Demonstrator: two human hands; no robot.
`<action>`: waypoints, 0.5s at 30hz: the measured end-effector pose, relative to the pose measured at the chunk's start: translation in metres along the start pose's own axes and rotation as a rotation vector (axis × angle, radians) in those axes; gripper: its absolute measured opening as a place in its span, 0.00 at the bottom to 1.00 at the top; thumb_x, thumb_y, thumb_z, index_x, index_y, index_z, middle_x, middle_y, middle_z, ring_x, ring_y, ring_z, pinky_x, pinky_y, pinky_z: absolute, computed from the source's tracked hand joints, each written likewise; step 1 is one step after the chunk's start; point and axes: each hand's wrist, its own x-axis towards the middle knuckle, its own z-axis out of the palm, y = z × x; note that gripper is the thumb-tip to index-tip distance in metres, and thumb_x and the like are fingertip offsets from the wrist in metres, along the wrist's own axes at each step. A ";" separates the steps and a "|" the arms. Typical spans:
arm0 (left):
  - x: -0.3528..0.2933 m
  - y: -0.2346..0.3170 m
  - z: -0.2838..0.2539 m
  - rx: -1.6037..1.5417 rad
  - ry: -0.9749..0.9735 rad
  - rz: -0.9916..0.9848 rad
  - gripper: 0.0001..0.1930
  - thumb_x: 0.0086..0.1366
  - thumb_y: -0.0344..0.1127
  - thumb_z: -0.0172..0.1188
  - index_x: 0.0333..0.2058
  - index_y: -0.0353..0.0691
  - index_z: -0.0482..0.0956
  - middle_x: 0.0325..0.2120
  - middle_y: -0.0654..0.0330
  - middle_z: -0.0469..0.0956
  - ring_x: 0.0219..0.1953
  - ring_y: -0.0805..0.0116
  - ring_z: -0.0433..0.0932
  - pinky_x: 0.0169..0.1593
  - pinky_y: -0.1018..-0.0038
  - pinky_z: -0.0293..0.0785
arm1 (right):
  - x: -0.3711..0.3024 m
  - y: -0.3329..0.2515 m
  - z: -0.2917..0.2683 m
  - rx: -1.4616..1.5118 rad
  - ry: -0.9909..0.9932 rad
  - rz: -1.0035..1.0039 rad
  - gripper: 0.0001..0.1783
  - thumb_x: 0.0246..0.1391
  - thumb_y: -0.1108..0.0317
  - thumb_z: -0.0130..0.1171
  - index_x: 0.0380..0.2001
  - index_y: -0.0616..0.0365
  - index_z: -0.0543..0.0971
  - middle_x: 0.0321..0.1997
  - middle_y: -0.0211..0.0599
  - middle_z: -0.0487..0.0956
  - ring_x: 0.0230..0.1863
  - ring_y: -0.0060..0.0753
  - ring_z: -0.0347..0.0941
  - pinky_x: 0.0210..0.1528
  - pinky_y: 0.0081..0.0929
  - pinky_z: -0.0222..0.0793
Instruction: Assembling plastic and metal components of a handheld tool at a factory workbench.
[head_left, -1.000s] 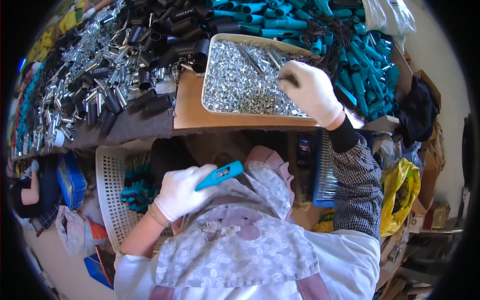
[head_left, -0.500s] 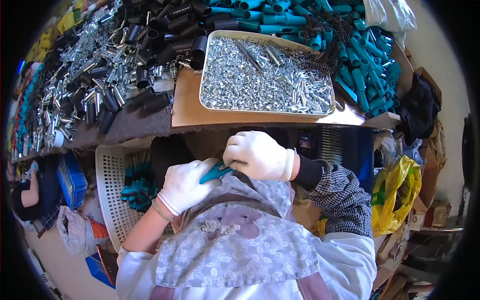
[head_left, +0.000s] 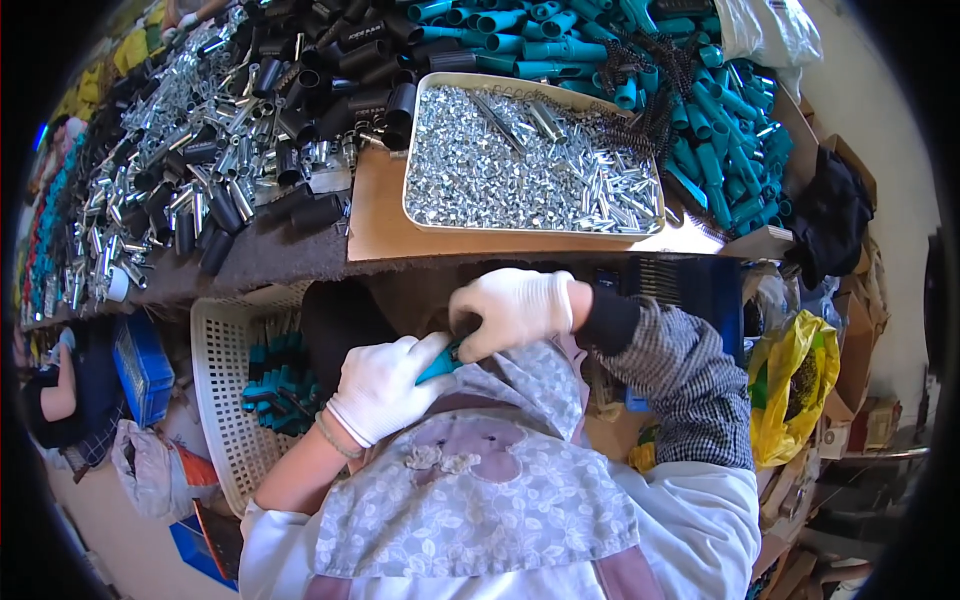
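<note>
Above my apron, my left hand (head_left: 385,392), in a white knitted glove, is closed round a teal plastic handle (head_left: 438,366). Most of the handle is hidden by the glove. My right hand (head_left: 512,312), gloved too, is at the handle's upper end, with its fingers curled and thumb bent in. Something small and dark shows inside that curl, but I cannot tell what it is. Beyond both hands lies a cream tray (head_left: 530,232) of small shiny metal pieces and pins, with a pair of tweezers (head_left: 497,120) on top.
Teal plastic tubes (head_left: 725,160) are heaped behind and right of the tray; dark springs (head_left: 680,70) lie among them. Black sleeves (head_left: 370,45) and metal parts (head_left: 160,170) cover the left bench. A white basket (head_left: 215,385) holds teal handles. A yellow bag (head_left: 800,385) stands right.
The teal handle has turned its end upward and shows less. My right hand has lowered slightly and its finger curl now faces the handle's end. My left hand shifted a little right and down.
</note>
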 end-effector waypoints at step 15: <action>0.013 -0.006 -0.013 -0.112 0.221 -0.026 0.20 0.50 0.35 0.67 0.45 0.43 0.81 0.33 0.56 0.80 0.35 0.52 0.79 0.39 0.61 0.77 | -0.012 -0.010 -0.005 -0.107 0.534 -0.161 0.13 0.58 0.56 0.61 0.32 0.53 0.85 0.30 0.44 0.82 0.35 0.51 0.80 0.40 0.41 0.76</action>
